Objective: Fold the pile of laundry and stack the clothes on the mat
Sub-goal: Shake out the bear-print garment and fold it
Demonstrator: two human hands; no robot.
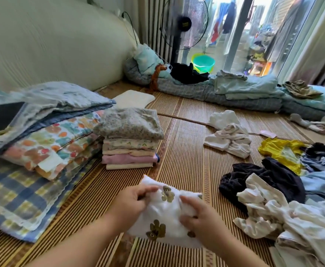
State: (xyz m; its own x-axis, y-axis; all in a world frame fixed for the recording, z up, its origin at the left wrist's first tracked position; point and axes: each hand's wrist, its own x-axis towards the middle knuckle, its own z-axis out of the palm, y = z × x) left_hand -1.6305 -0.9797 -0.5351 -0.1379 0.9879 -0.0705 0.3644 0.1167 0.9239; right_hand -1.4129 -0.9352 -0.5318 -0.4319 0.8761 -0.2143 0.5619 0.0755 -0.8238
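A small white cloth with brown flowers (164, 214) is being folded on the woven mat (186, 160), just in front of the neat stack of folded clothes (129, 139). The cloth's left side is pinched by the left hand (132, 201), with its fingers curled into the fabric. A bunched bit of the cloth's right side is gripped by the right hand (198, 214). Both hands are closed on the cloth.

The stack is the best place to look from. To the right of the stack, well apart, the messy pile of laundry (284, 199) is seen, with white, black, yellow and blue things mixed up. A little white heap (229, 138) lies between the stack and that pile, farther back. To the left of the stack, touching it, big folded blankets (42, 135) are laid.

It looks like many clothes are left to be folded. For this step to be done well, the bunched part should be pulled flat first. Then the edges should be lined up and the fold pressed down. The cloth should be made no wider than the stack, so the stack is not tipped when the cloth is put on top.
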